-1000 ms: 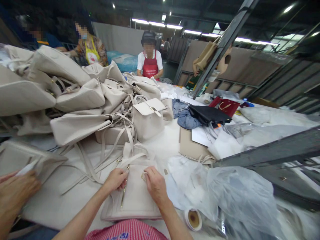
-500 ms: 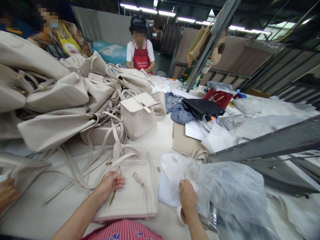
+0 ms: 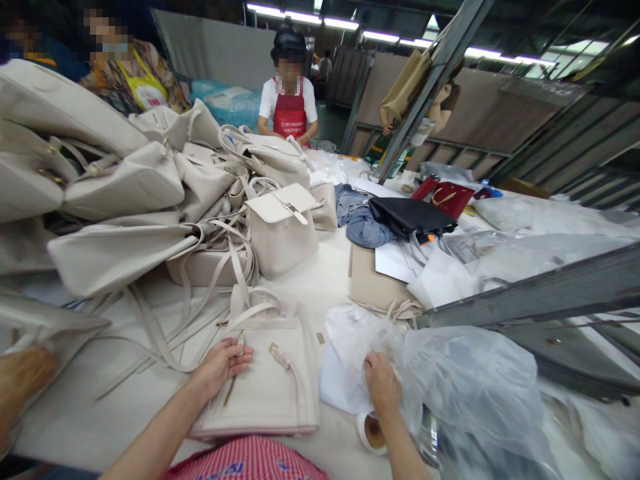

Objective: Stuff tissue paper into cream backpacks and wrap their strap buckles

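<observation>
A cream leather bag [image 3: 273, 393] with a gold clasp and zipper lies flat on the white table in front of me. My left hand [image 3: 220, 365] rests on its left half, fingers curled over the zipper pull. My right hand [image 3: 383, 385] is off the bag to the right, fingers closed on the heap of clear plastic bags [image 3: 470, 387]. A roll of tape [image 3: 371, 433] lies just beside that wrist.
A tall pile of cream bags [image 3: 125, 193] with loose straps fills the left. A tan bag [image 3: 373, 287], papers, a black bag [image 3: 410, 215] and a red bag [image 3: 453, 199] lie beyond. Another person's hand [image 3: 23, 383] is at far left. Two people work across the table. A steel beam [image 3: 530, 293] crosses right.
My right hand left the bag's clasp and moved right onto the plastic bags. My left hand stayed on the bag.
</observation>
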Action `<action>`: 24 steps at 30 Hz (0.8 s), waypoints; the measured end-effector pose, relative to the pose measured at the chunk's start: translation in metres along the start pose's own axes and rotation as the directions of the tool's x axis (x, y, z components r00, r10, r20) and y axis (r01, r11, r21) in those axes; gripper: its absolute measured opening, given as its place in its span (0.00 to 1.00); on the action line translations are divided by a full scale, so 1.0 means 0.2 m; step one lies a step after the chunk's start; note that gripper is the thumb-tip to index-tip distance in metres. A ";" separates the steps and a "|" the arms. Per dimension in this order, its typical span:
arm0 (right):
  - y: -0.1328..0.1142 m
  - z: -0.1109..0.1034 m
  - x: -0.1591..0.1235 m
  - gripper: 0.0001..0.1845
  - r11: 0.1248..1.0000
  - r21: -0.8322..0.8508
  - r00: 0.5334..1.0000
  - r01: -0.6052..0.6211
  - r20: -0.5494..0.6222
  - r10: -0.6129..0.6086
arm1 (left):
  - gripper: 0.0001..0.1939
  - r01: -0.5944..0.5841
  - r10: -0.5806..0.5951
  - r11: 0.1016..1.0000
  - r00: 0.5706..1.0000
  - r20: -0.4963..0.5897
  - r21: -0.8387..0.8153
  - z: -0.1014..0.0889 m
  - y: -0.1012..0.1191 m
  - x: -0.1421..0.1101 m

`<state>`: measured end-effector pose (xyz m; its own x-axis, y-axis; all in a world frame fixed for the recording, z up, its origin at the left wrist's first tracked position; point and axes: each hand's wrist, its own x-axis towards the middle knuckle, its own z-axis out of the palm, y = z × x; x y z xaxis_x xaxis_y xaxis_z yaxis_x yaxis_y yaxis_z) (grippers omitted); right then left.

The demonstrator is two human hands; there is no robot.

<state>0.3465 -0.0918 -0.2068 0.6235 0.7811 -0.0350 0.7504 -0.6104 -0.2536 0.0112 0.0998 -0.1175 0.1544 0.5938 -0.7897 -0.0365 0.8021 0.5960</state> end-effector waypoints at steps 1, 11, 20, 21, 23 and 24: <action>0.00 0.00 0.00 0.12 1.000 0.001 1.000 -0.008 -0.003 0.008 | 0.09 -0.002 0.002 1.000 1.000 0.001 0.000 0.00 0.00 0.00; 0.04 0.01 -0.02 0.11 0.997 0.073 1.000 -0.020 0.020 0.019 | 0.08 -0.006 0.006 1.000 1.000 0.006 -0.008 -0.01 -0.01 -0.01; 0.15 -0.03 0.05 0.11 0.947 0.300 0.993 -0.115 0.010 0.117 | 0.08 -0.009 0.010 1.000 1.000 0.022 -0.020 -0.02 -0.01 0.00; 0.16 -0.04 0.06 0.11 0.940 0.322 0.993 -0.115 0.024 0.113 | 0.07 -0.009 0.010 1.000 1.000 0.026 -0.015 -0.02 -0.01 0.00; 0.16 -0.05 0.07 0.12 0.928 0.354 0.993 -0.114 0.043 0.106 | 0.07 -0.006 0.007 1.000 0.999 0.035 -0.005 -0.02 -0.01 0.00; 0.16 -0.05 0.07 0.12 0.925 0.363 0.994 -0.109 0.048 0.098 | 0.07 -0.005 0.005 1.000 0.999 0.038 -0.004 -0.02 -0.01 0.00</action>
<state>0.3820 -0.1010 -0.2048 0.6828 0.7229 -0.1056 0.5469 -0.6017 -0.5821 0.0079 0.0981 -0.1195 0.1915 0.5952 -0.7804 -0.0413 0.7993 0.5995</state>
